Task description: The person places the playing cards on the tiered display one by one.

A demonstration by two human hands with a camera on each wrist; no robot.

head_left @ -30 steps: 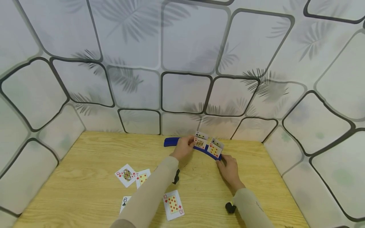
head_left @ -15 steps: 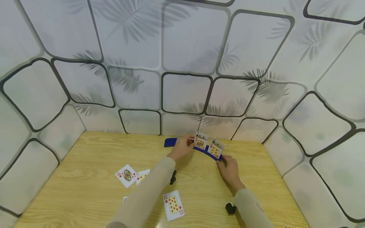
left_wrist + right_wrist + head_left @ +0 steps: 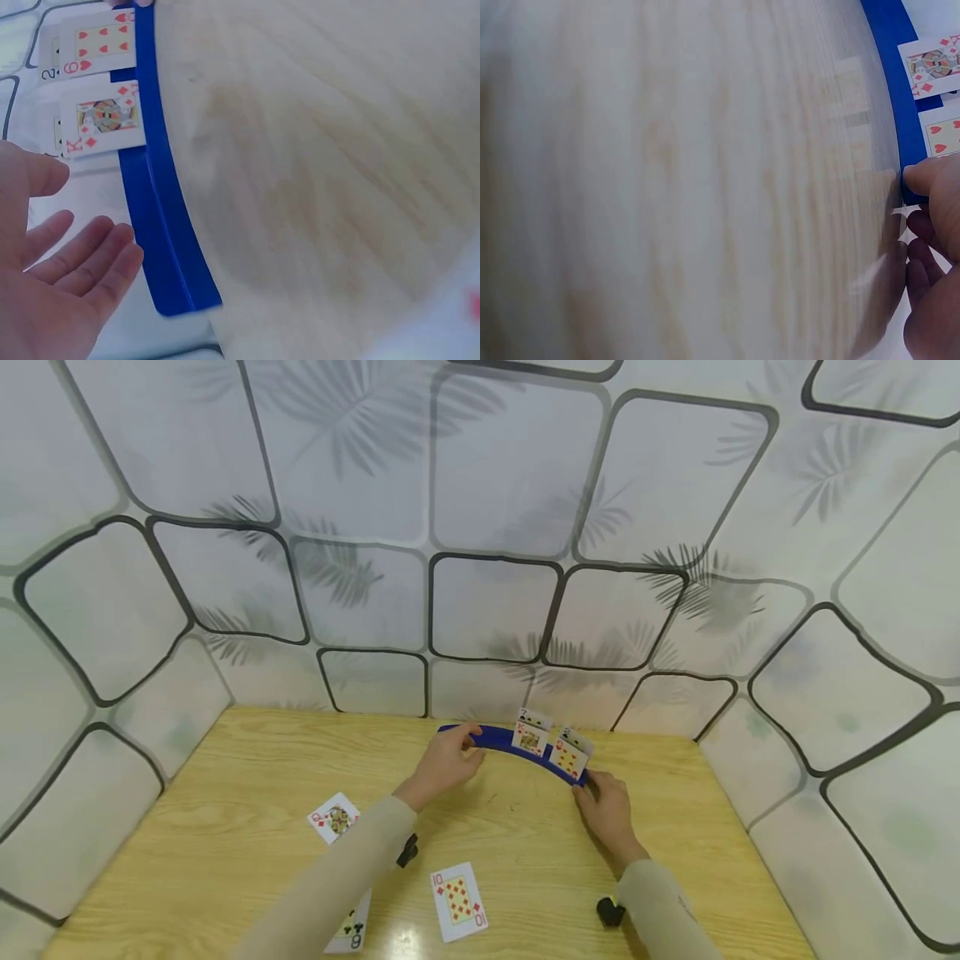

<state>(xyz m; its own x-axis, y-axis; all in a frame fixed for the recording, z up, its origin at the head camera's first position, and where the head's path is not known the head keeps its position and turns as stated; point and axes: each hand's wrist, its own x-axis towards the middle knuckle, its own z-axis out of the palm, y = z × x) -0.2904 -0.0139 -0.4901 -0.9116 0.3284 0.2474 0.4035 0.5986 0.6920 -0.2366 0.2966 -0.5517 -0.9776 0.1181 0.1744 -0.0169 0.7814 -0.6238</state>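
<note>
A curved blue card holder (image 3: 497,741) stands toward the back of the table. In its slots are a king of diamonds (image 3: 106,116) with a black seven (image 3: 534,718) behind it, and a six of hearts (image 3: 103,43) with a black two (image 3: 576,742) behind. My right hand (image 3: 609,810) pinches the holder's right end between thumb and fingers, as the right wrist view confirms. Over the holder's left part hovers my left hand (image 3: 444,764), its fingers loosely extended and holding nothing in the left wrist view.
Loose cards lie on the wooden table (image 3: 540,877): a ten of diamonds (image 3: 459,902), a queen of diamonds (image 3: 334,817) and a six of clubs (image 3: 351,928), partly under my left sleeve. A patterned wall (image 3: 495,610) rises behind the holder.
My left hand has let go of the king of diamonds and moved left along the holder. The left sleeve now covers the seven of diamonds. My right hand stays at the holder's end.
</note>
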